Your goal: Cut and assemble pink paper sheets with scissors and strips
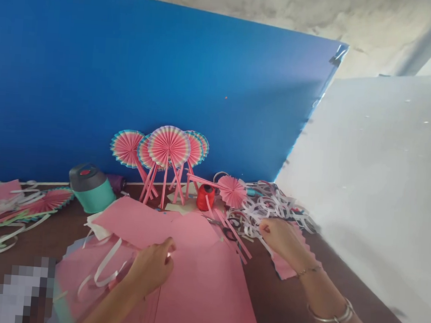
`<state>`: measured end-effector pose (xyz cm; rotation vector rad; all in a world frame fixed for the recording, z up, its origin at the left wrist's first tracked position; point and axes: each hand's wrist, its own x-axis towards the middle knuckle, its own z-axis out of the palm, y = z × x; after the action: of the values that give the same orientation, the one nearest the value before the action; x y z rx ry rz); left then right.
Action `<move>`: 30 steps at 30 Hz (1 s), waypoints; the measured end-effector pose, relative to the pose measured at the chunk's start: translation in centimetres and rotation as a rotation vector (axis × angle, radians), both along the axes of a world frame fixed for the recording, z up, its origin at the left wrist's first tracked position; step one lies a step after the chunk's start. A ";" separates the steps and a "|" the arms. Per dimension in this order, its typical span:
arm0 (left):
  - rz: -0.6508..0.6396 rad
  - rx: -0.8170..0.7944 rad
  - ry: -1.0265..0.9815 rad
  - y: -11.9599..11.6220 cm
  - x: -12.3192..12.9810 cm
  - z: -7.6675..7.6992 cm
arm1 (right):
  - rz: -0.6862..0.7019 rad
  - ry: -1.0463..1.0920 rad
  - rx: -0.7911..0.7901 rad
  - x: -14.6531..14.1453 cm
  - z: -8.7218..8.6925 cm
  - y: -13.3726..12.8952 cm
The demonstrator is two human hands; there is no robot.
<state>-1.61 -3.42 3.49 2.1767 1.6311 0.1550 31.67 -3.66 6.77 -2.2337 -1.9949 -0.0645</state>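
My left hand is over large pink paper sheets, its fingers curled and the thumb close to the forefinger. What it pinches, if anything, is hidden. On the right, my right hand is closed beside a tangle of white paper strips and above a pleated pink paper piece. The fingers hide what they may hold. Between the hands, scissors with dark handles lie by the far edge of the sheets, near narrow pink strips.
Round pink pleated paper fans stand against the blue panel. A red thread spool, a small pink rosette and a teal container line the back. Paper scraps lie left; a white panel bounds the right.
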 end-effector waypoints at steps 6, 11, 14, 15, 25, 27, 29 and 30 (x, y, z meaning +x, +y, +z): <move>0.085 0.067 -0.099 0.2 0.1 -0.5 | -0.134 -0.201 0.158 -1.8 2.0 -0.4; 0.135 0.197 -0.326 0.5 0.0 -1.3 | 0.060 0.160 0.291 -5.6 2.4 -0.3; 0.129 0.209 -0.502 0.8 -0.1 -1.6 | 0.262 0.570 0.047 -8.6 1.4 0.2; 0.127 0.205 -0.561 0.9 -0.2 -1.7 | 0.307 0.657 -0.015 -9.5 0.8 0.4; 0.089 0.192 -0.686 1.6 -0.5 -2.2 | 0.396 0.735 -0.157 -13.5 -2.4 0.8; 0.075 0.195 -0.681 1.7 -0.4 -2.4 | 0.408 0.747 -0.171 -13.6 -2.6 0.7; 0.074 0.201 -0.674 1.8 -0.5 -2.5 | 0.421 0.757 -0.178 -13.6 -3.1 0.8; 0.075 0.203 -0.665 1.8 -0.5 -2.5 | 0.423 0.760 -0.180 -13.6 -3.4 0.8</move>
<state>-2.15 -1.57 0.99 1.8931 1.3397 0.9869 18.09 -2.86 3.40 -1.4980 -1.9795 0.8902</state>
